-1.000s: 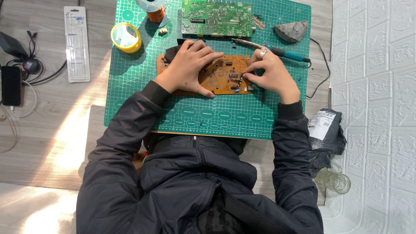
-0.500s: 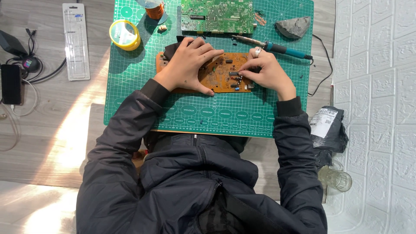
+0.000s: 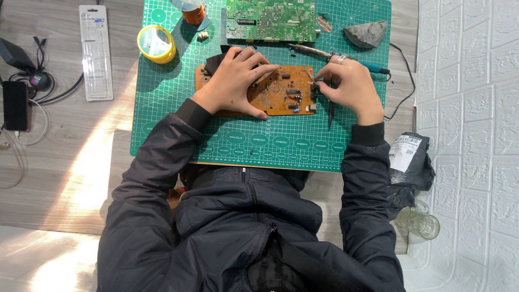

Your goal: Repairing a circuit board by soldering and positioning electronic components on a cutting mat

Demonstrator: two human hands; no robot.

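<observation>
Hands over the brown circuit board (image 3: pixel 270 92): left hand (image 3: pixel 232 81) spread flat on it, right hand (image 3: pixel 348 86) pinching tweezers (image 3: pixel 331 111).

The cutting mat (image 3: pixel 178 135) lies on the table (image 3: pixel 70 162), directly ahead of the person. The circuit board (image 3: pixel 281 92) rests near the mat's centre. The left hand (image 3: pixel 232 84) lies flat on the board's left half. The right hand (image 3: pixel 348 86) sits at the board's right edge, gripping what appears to be tweezers (image 3: pixel 331 111). Beyond the board lies a second board (image 3: pixel 270 20); between the two, to the right, lies a soldering iron (image 3: pixel 324 53). A tape roll (image 3: pixel 157 44) occupies the mat's far-left area. A phone (image 3: pixel 15 105) lies on the table, well left of the mat.
</observation>
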